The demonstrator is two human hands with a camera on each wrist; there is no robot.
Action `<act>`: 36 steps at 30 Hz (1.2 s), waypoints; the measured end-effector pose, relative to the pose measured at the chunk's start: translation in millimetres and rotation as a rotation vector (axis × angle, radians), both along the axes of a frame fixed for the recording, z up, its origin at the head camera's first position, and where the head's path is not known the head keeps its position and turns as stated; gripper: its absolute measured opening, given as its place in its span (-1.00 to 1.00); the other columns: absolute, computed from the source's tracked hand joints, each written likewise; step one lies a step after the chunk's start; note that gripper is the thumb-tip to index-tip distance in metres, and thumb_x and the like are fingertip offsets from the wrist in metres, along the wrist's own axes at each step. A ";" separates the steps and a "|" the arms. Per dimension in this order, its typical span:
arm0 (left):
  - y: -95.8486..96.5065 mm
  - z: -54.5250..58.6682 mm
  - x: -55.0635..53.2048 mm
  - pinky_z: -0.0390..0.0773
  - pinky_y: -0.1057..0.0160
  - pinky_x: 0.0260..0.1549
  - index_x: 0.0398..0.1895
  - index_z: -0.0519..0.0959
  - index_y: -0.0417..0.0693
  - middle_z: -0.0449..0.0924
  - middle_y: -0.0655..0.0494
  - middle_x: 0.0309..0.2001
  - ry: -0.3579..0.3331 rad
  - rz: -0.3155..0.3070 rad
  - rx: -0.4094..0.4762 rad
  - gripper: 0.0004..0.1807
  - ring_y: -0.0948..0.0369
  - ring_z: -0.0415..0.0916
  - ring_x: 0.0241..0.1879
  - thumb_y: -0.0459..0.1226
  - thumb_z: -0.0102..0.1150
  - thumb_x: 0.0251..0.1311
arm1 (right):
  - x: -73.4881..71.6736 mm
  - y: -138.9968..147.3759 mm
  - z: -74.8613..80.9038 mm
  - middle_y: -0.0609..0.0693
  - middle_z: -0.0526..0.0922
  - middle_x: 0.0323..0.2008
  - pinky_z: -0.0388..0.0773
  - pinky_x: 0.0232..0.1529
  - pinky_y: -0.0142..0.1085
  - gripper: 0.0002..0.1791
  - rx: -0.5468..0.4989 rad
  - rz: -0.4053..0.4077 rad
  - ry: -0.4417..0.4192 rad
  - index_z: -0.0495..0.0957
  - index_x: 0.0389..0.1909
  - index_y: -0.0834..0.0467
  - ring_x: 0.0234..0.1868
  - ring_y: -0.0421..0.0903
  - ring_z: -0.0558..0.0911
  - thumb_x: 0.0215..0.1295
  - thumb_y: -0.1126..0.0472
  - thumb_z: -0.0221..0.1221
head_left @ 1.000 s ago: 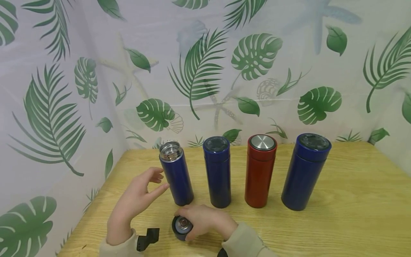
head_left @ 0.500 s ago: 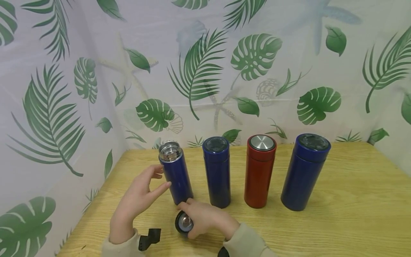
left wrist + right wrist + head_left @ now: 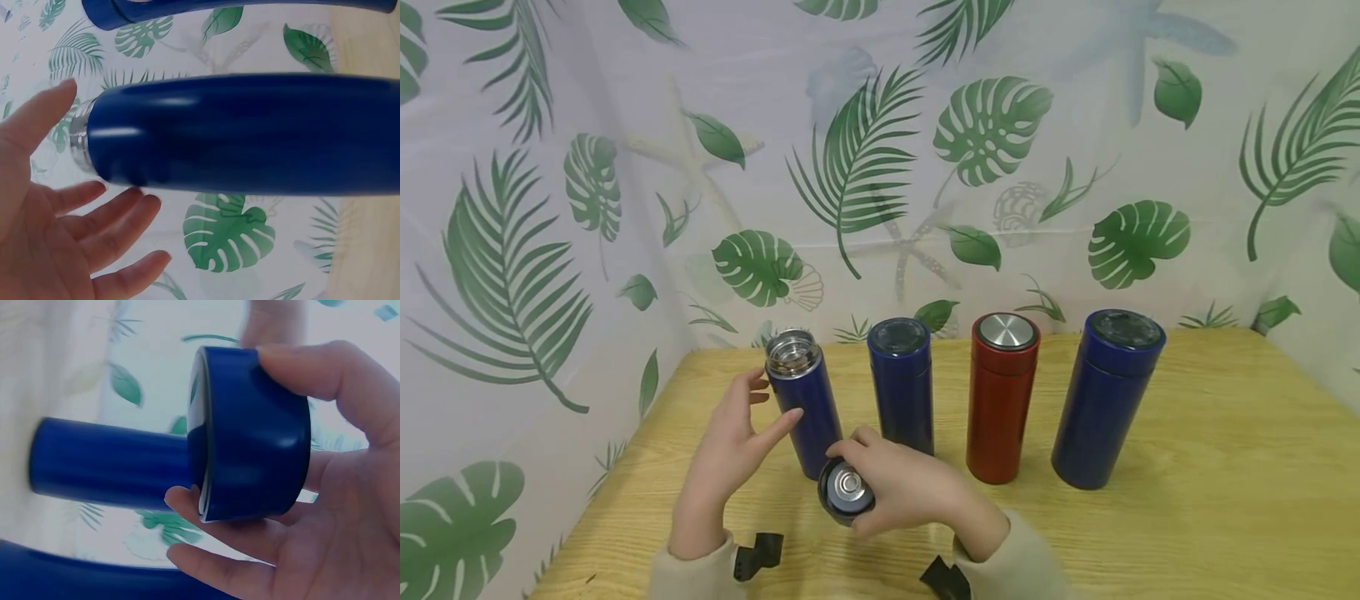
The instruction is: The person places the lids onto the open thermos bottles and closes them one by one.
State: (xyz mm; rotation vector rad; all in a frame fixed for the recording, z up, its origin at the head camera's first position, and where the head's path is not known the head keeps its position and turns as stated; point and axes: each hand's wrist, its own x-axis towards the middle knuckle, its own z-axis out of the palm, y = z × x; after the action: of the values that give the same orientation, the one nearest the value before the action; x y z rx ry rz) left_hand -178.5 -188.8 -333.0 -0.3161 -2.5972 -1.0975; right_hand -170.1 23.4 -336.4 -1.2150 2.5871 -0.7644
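An uncapped blue thermos [image 3: 810,417] stands at the left of the row, its steel mouth bare. My left hand [image 3: 727,454] is beside its upper part, thumb and fingers spread to either side. In the left wrist view, the relaxed fingers [image 3: 128,209] are by the shoulder of the thermos [image 3: 250,134] and the thumb is above its neck. My right hand [image 3: 917,483] grips the thermos lid [image 3: 850,487] in front of the bottles, its underside tilted up toward the head camera. In the right wrist view, thumb and fingers hold the blue lid [image 3: 256,437] by its side wall.
To the right stand a capped blue thermos [image 3: 902,392], a red thermos [image 3: 1002,408] with a silver top, and a wider blue thermos [image 3: 1105,408]. All are on a wooden table [image 3: 1225,467]. A leaf-print cloth [image 3: 1045,250] hangs behind.
My right hand has raised the lid from near the table, moving it forward and slightly right toward the bottles. My left hand has shifted slightly upward along the uncapped thermos.
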 end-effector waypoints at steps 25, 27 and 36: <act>13.2 -28.2 -25.9 0.41 -0.02 -0.16 0.10 0.19 -0.29 0.37 -0.22 0.02 -0.015 0.083 0.171 -0.21 -0.06 0.36 -0.03 -0.06 0.32 -0.11 | 15.0 40.3 31.1 -0.08 0.24 -0.07 0.42 -0.19 -0.42 -0.27 -0.220 -0.024 0.087 0.23 0.14 0.16 -0.20 -0.23 0.41 -0.14 0.27 0.27; 11.4 -26.2 -24.1 0.43 0.02 -0.20 0.06 0.25 -0.27 0.42 -0.17 -0.03 -0.036 0.091 0.147 -0.22 -0.02 0.39 -0.07 -0.03 0.35 -0.16 | 14.8 42.0 31.9 -0.08 0.24 -0.06 0.43 -0.20 -0.41 -0.28 -0.230 -0.042 0.094 0.23 0.14 0.15 -0.19 -0.23 0.41 -0.14 0.26 0.27; -1.7 -21.3 -18.2 0.47 0.07 -0.23 0.05 0.34 -0.16 0.49 -0.02 -0.10 -0.079 -0.092 0.104 -0.24 0.06 0.45 -0.16 -0.10 0.44 -0.29 | 14.3 50.1 34.2 -0.11 0.25 -0.02 0.43 -0.15 -0.36 -0.26 -0.304 -0.136 0.200 0.26 0.12 0.12 -0.14 -0.25 0.39 -0.20 0.25 0.30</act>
State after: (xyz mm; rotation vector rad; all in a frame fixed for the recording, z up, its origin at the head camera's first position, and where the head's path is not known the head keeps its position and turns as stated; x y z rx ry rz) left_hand -196.7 -190.5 -354.3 -0.3789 -2.6054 -1.2960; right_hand -155.8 73.5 -302.1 -1.2602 2.8153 -1.1550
